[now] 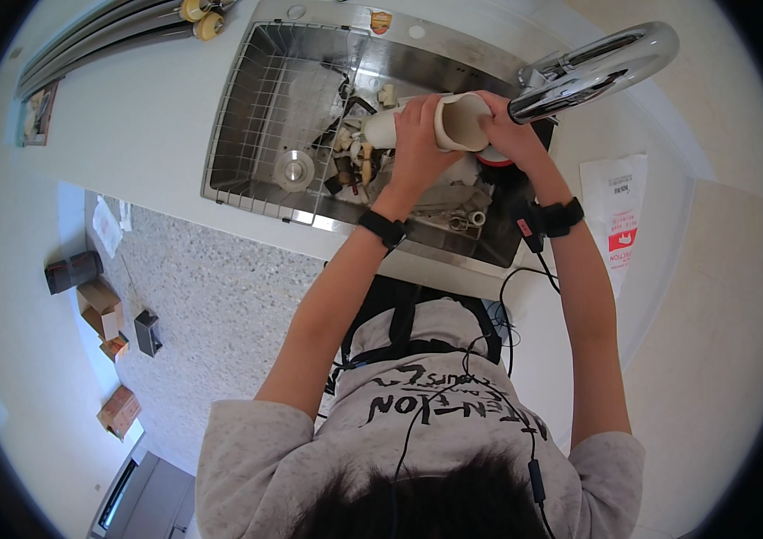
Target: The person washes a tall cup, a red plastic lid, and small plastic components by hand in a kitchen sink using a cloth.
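Both hands hold a white plastic pipe fitting (462, 122) over the right part of a stainless steel sink (267, 195). My left hand (418, 138) wraps around its body, beside the wide open end. Around the rim on the other side is my right hand (506, 128), thumb at the opening. The fitting's narrower part (381, 129) points left. Beneath lie small pipe fittings and dark scraps (354, 162) in the sink. A white ring-shaped piece (476, 218) lies near the front. Something with a red rim (494, 160) is partly hidden below my right hand.
A chrome faucet (590, 71) arches close to my right hand. A wire rack (280, 121) covers the sink's left part, above the drain strainer (294, 170). Long grey pipes (118, 40) lie at the back left. A printed plastic bag (614, 215) is on the right. A black cable (504, 296) hangs from the right wrist.
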Demonstrator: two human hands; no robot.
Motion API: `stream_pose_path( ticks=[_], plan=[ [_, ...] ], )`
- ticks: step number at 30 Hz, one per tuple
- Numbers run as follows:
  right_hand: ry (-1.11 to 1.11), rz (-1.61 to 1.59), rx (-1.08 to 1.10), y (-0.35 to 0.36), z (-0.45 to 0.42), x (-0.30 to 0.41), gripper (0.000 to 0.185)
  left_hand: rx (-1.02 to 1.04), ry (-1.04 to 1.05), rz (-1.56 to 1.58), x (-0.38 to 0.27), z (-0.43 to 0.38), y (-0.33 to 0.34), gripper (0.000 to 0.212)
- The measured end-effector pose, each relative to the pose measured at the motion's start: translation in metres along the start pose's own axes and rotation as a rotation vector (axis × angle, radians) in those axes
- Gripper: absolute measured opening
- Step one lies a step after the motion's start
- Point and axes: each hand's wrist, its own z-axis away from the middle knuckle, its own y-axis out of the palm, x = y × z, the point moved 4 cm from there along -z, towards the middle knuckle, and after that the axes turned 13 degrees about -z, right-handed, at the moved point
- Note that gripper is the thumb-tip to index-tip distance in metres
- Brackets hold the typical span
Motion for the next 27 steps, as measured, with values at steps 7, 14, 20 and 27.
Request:
stream_pose_path(
  ticks=[7, 14, 20, 27],
  plan=[
    [0.183, -0.014, 0.101, -0.006, -0.007, 0.002, 0.029, 0.228, -0.124, 0.407, 0.002, -0.001, 0.009, 0.073],
    [0.168, 0.249, -0.073, -0.022, 0.008, 0.012, 0.035, 0.463, -0.113, 0.693, 0.003, -0.012, 0.030, 0.085],
    [0.336, 0.031, -0.167, -0.028, 0.027, 0.000, 0.034, 0.759, -0.004, 0.571, -0.001, -0.027, 0.039, 0.085],
    [-0.094, 0.208, -0.564, -0.020, 0.061, 0.007, 0.041, 0.794, 0.141, 0.338, -0.022, -0.036, 0.042, 0.075]
  ],
)
